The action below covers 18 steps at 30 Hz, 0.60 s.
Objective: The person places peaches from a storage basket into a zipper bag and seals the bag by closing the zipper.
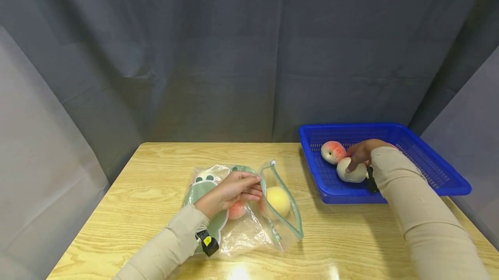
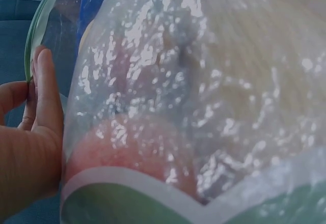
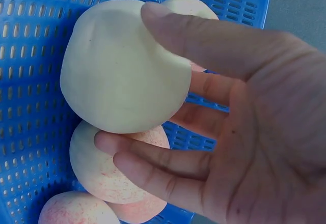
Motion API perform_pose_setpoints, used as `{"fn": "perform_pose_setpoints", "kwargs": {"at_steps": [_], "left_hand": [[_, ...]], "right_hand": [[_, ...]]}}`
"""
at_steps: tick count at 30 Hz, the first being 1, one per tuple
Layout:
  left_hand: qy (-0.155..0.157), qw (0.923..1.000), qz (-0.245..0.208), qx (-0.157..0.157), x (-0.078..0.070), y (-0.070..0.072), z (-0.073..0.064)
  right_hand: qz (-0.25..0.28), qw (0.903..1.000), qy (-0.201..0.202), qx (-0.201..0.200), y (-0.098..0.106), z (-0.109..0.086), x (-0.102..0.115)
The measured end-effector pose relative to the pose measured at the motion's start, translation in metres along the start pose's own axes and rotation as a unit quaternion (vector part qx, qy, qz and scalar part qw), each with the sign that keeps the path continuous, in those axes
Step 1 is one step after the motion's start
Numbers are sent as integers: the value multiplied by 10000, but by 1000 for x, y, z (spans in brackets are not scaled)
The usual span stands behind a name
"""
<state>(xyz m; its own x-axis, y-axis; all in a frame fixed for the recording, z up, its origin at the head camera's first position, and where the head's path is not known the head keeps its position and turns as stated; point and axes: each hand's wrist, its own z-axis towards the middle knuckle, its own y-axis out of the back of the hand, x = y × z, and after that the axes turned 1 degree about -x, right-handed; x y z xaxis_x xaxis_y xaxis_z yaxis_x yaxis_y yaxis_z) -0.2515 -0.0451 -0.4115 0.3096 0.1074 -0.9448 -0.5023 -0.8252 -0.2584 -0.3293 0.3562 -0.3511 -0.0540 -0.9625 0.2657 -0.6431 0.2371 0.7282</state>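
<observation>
My left hand pinches the green zip edge of a clear plastic bag lying on the table, with its mouth spread toward the right. Through the film show a yellow peach near the opening and a reddish peach beneath the hand; the left wrist view also shows this reddish peach up close. Over at the right, my right hand is inside a blue basket. It grips a pale peach between thumb and fingers. Beside that one sits a red-and-white peach.
Several more peaches lie low in the basket, among them a blushed peach. The wooden table ends at a dark grey curtain. A black wrist camera is strapped at the left sleeve, over the bag's printed green side.
</observation>
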Motion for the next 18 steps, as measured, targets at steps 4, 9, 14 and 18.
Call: {"fn": "perform_pose_setpoints", "kwargs": {"at_steps": [4,9,14,18], "left_hand": [[-2,10000,5,3,0,-1,1],[-15,10000,-1,41,1,-1,2],[-13,10000,3,54,1,-1,1],[1,10000,-4,42,2,1,0]], "right_hand": [[-210,9998,7,-27,1,2,-3],[-298,9993,-62,-203,1,-6,0],[-323,9989,-65,-346,-2,-11,2],[-50,9991,32,-428,-4,-17,6]]}}
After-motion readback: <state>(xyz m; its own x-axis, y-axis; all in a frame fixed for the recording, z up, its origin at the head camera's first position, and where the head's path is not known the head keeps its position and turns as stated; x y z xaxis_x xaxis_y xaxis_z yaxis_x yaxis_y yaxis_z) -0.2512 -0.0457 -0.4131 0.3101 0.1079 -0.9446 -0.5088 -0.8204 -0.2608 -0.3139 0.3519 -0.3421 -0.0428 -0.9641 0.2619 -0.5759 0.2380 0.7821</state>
